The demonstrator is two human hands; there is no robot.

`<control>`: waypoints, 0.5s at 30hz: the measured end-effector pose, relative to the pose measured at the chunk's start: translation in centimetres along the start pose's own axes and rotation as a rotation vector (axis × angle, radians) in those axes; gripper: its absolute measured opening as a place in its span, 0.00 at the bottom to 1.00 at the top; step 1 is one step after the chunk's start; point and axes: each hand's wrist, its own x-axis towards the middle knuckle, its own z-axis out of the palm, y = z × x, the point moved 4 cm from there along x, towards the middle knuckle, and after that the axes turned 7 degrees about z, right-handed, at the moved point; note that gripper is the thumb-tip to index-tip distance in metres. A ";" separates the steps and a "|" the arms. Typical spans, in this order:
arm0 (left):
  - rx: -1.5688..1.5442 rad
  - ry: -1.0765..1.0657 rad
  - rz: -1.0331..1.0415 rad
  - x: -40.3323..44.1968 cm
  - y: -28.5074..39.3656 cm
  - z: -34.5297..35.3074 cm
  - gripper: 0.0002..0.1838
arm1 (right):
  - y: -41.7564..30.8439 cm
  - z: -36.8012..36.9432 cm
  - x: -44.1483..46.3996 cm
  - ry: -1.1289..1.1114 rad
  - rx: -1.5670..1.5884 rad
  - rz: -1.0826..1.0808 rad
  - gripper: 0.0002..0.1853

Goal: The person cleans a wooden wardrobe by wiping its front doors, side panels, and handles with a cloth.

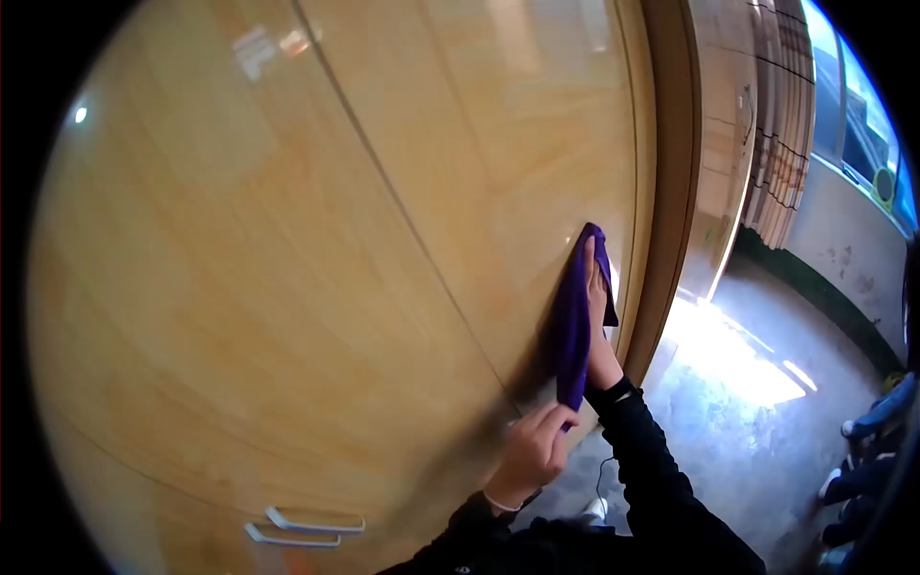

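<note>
The head view has the purple cloth (574,331) just past three o'clock from the middle of the view, drawn out long and narrow over a glossy wooden panel (450,144). Its upper end is folded about the right hand (595,278), which is open and flat, fingers outstretched and pointing towards twelve; the hand seems to hold the cloth up against the wood, though the contact itself is hidden. At five o'clock the left hand (537,450) is closed, thumb and fingers pinching the cloth's lower end, so the length between the hands looks fairly taut.

As for progress, the cloth is spread at the panel's right side, near the brown frame (671,182), and both hands are engaged with it. The broad stretch of wood from seven round to twelve lies away from the cloth. Its sheen and reflections look much alike on either side of the dark seam (383,172), which runs from eleven towards five, so I cannot tell which parts are done and which are left.

Two pale handles (316,526) sit at seven o'clock, well apart from the hands. At two hangs a striped curtain (781,125); between three and four, bright light falls on the floor (661,441). Near four, at the edge, are other people's legs (867,479), well apart from the cloth.
</note>
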 end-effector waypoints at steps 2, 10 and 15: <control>-0.362 -0.165 -0.031 0.9 1.9 -1.3 0.07 | -2.2 -0.5 -1.4 -0.041 0.035 0.137 0.33; 0.313 0.199 -0.050 2.3 1.6 -11.1 0.08 | -10.6 -3.5 4.9 -0.062 0.401 0.049 0.35; 0.762 0.534 -0.096 -2.2 3.5 -18.3 0.06 | -22.0 -3.8 4.4 -0.101 0.437 -0.140 0.37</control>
